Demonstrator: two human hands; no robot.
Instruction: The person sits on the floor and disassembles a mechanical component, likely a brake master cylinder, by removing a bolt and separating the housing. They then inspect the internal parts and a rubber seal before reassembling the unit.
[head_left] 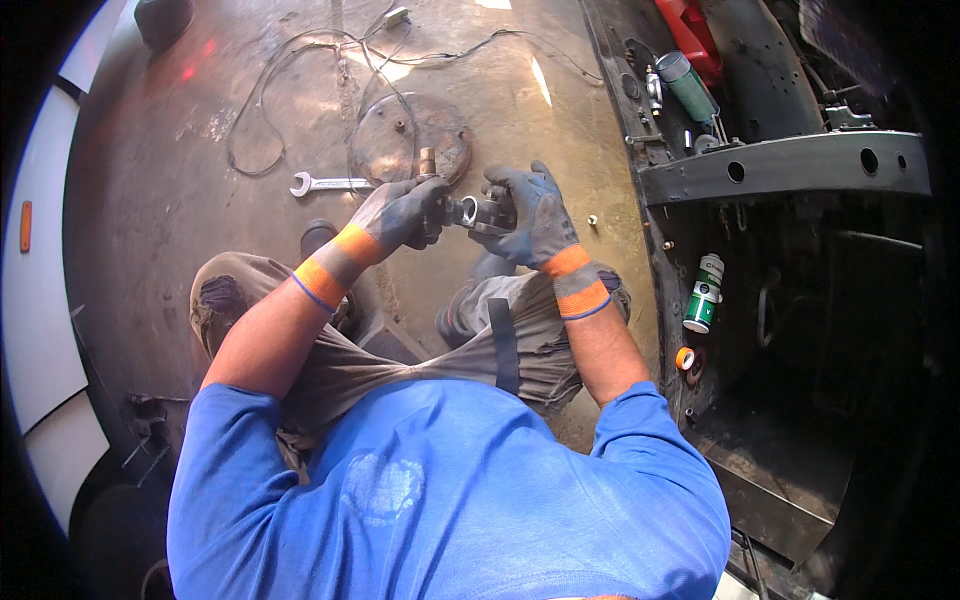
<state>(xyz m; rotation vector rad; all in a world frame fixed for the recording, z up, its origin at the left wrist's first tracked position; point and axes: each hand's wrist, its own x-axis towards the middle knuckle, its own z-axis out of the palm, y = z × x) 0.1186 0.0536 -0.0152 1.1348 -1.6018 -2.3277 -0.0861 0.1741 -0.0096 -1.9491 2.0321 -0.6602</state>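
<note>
Both my hands wear grey work gloves with orange cuffs and meet over the floor in front of my knees. My left hand (408, 212) is closed around a dark metal fitting with a brass-coloured end (427, 162) sticking up past the thumb. Beside it, my right hand (538, 215) grips a dark metal part with a round, bright-rimmed opening (469, 211) facing the left hand. The two pieces touch or nearly touch; whether they are joined I cannot tell. An open-ended wrench (325, 184) lies on the floor by my left wrist.
Beyond my hands, a round rusty metal cover (375, 135) is on the concrete, crossed by a loose thin cable (262, 90). To the right runs a dark metal frame (780, 170), with a green-and-white spray can (705, 293), an orange tape roll (685, 358) and a clear greenish cylinder (686, 85).
</note>
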